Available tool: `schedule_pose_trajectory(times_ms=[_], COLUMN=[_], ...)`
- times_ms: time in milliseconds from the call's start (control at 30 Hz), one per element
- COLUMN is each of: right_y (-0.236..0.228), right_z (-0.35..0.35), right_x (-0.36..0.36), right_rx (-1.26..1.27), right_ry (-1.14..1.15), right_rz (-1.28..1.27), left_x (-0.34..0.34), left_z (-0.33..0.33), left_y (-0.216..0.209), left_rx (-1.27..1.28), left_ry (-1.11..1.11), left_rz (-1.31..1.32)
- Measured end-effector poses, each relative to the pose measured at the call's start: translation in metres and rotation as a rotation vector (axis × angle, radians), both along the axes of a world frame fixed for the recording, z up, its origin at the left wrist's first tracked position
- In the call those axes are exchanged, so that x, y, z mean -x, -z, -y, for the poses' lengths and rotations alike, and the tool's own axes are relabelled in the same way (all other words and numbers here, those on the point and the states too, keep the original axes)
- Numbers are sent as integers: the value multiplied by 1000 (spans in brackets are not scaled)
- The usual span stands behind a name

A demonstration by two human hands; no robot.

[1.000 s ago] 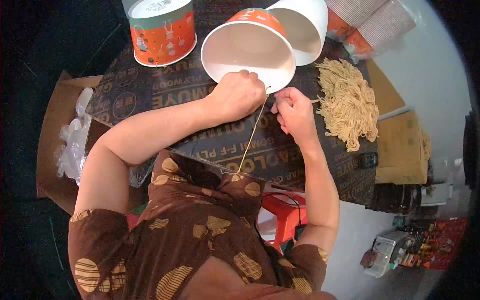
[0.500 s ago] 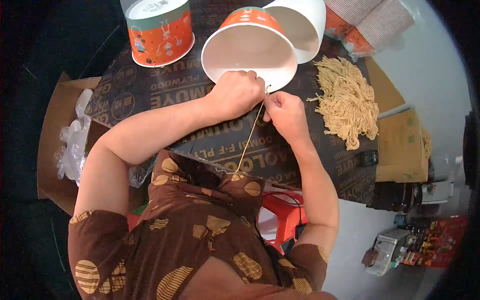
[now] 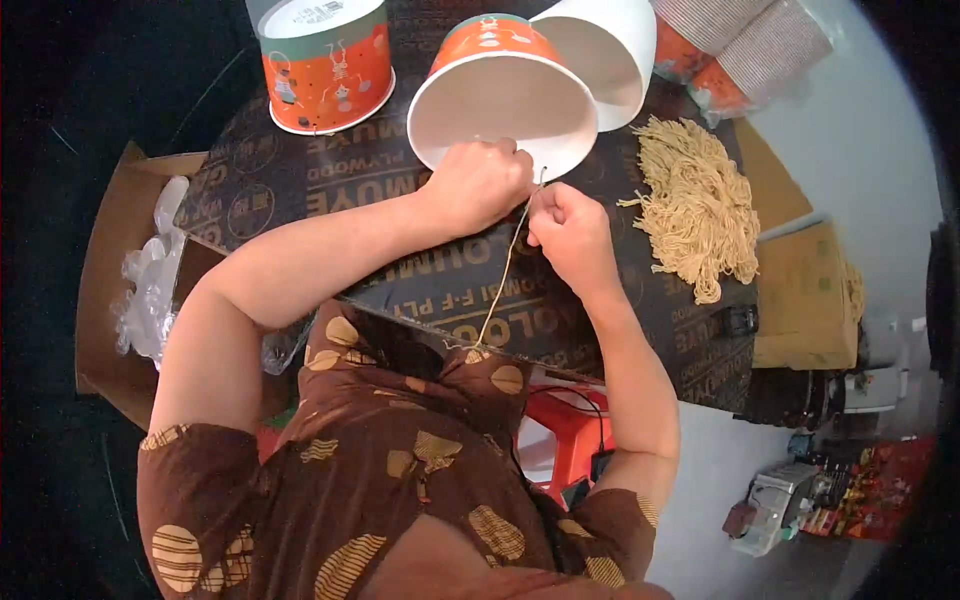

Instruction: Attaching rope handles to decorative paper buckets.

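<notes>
A large orange and green paper tub (image 3: 497,90) lies on its side, its white open mouth toward me. At the lower right of its rim a tan cord (image 3: 507,262) passes between my hands and hangs down to the table's near edge. My left hand (image 3: 482,180) is closed at the rim, its fingers curled out of sight, so what they grip is unclear. Just right of it my right hand (image 3: 570,228) pinches the cord with thumb and forefinger. A short cord end pokes up beside the rim.
An upturned orange tub (image 3: 330,75) stands at the left, and a white tub (image 3: 610,60) lies behind. Plastic-wrapped stacked tubs (image 3: 755,50) are at the far right. A tan cord heap (image 3: 695,210) lies on the dark plywood table (image 3: 390,275). Cardboard boxes (image 3: 800,300) flank it.
The whole view has shifted very slightly. Both hands stay at the tub's rim, with the cord end there moving only a little.
</notes>
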State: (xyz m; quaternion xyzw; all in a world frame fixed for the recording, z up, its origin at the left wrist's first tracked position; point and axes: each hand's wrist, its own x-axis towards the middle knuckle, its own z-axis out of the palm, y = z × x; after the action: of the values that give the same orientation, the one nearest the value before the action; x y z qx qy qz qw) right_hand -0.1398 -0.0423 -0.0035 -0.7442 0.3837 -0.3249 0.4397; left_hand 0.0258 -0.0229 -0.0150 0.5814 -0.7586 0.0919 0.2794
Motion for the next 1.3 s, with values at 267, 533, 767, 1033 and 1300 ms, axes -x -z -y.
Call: schedule_pose_trajectory(times_ms=[267, 533, 767, 1033, 1300], right_y=[1, 1, 10, 9, 3], right_z=[2, 18, 20, 19, 14], right_x=[2, 16, 10, 1, 5], right_rx=[138, 255, 326, 389, 381], right_ry=[-18, 180, 171, 207, 198], right_rz=[-28, -201, -186, -207, -174], left_x=[-3, -4, -4, -2, 2], left_z=[-1, -2, 0, 7, 8], left_y=[-3, -3, 1, 4, 8], left_rx=[-21, -38, 4, 87, 80], left_ry=[45, 75, 91, 232, 202], left_rz=[-79, -158, -195, -283, -171])
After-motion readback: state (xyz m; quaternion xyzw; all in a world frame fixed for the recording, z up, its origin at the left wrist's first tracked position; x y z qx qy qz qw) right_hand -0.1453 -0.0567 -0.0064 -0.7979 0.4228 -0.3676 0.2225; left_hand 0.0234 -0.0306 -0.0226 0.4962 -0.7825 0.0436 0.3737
